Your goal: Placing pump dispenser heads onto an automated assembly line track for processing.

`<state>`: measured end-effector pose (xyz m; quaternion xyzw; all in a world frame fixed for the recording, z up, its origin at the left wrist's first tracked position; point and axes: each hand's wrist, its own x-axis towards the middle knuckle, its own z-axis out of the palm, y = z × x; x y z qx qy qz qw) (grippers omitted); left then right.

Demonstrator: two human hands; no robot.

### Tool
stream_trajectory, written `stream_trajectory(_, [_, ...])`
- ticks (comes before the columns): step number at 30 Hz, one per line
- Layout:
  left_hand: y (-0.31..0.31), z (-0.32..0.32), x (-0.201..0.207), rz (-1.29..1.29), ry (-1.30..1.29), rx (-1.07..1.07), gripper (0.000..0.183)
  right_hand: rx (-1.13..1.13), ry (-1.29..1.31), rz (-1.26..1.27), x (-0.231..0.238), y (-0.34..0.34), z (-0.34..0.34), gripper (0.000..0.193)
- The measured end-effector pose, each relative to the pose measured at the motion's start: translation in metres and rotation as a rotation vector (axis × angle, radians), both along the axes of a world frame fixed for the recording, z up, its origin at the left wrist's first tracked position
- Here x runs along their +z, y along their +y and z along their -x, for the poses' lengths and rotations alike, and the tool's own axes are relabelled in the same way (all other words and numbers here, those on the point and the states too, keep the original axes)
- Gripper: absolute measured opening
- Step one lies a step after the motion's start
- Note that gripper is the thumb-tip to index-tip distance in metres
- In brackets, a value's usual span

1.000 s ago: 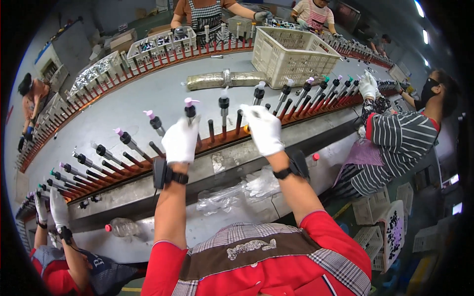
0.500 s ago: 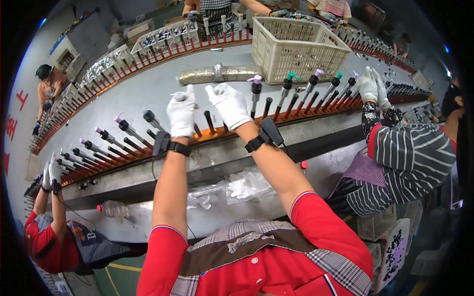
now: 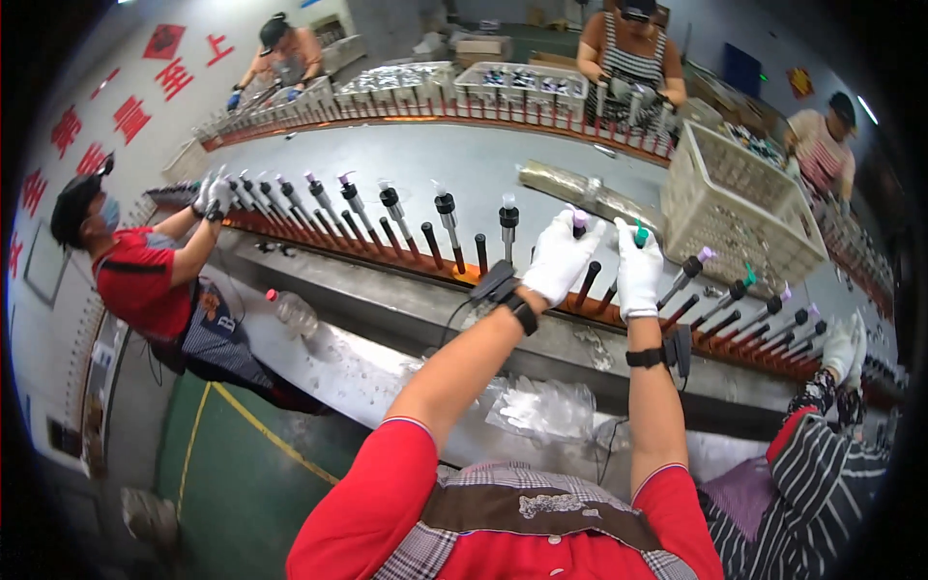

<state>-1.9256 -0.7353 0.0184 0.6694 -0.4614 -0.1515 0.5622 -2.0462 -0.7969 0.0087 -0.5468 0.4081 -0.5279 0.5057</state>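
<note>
Head view, my own two hands.

Item: my left hand [image 3: 559, 259], white-gloved, right of centre; fingers and thumb closed round a lilac-topped pump [image 3: 579, 222], its head showing above the glove.

Item: my right hand [image 3: 638, 275], white-gloved, just beside the left; fingers closed round a green-topped pump [image 3: 642, 235]. How firm either grip is, I cannot tell.

Step in hand, as I judge it: handling one pump per hand at the row of posts. My gloves hide the lower ends, so whether the pumps sit on posts or are lifted is unclear. The next move calls for keeping each pump upright and clear of its neighbours.

Item: dark bare posts [image 3: 589, 280], between and below my hands.

Item: orange rail [image 3: 467, 274], bearing the posts, from the left of the frame to the right edge.

Item: clear-topped pump [image 3: 508, 217], left of my left hand, upright.

Item: silvery wrapped bundle [image 3: 580, 190], on the table beyond my hands.

Item: cream crate [image 3: 749, 232], upper right.

Item: plastic bag [image 3: 541, 411], lower centre, nearer me than the rail.

Item: red-capped bottle [image 3: 293, 314], left of centre.

Item: co-worker in red [image 3: 145, 280], left; co-worker in stripes [image 3: 826, 483], lower right.
</note>
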Motion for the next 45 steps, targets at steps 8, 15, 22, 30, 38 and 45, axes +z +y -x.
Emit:
stream_trajectory(8, [0.006, -0.036, -0.007, -0.058, 0.314, 0.075, 0.03, -0.022, 0.29, 0.115, -0.02, 0.011, -0.036, 0.03])
stream_trajectory(15, [0.035, -0.046, -0.003, -0.333, -0.248, 0.108, 0.047, -0.047, 0.484, 0.323, -0.031, 0.029, 0.014, 0.018])
stream_trajectory(22, [0.058, -0.027, -0.03, 0.056, -0.003, -0.164, 0.029, -0.331, -0.313, 0.136, -0.078, 0.04, 0.063, 0.035])
stream_trajectory(30, [-0.063, -0.007, -0.078, 0.305, 0.119, -0.12, 0.024, -0.185, 0.061, 0.036, -0.031, -0.018, -0.009, 0.02])
stream_trajectory(38, [-0.007, -0.058, -0.032, 0.089, -0.106, -0.096, 0.03, -0.211, 0.232, 0.06, -0.031, 0.012, -0.037, 0.028])
stream_trajectory(45, [0.059, -0.12, -0.027, -0.098, -0.551, -0.038, 0.023, -0.189, 0.316, 0.2, -0.053, 0.081, 0.016, 0.014])
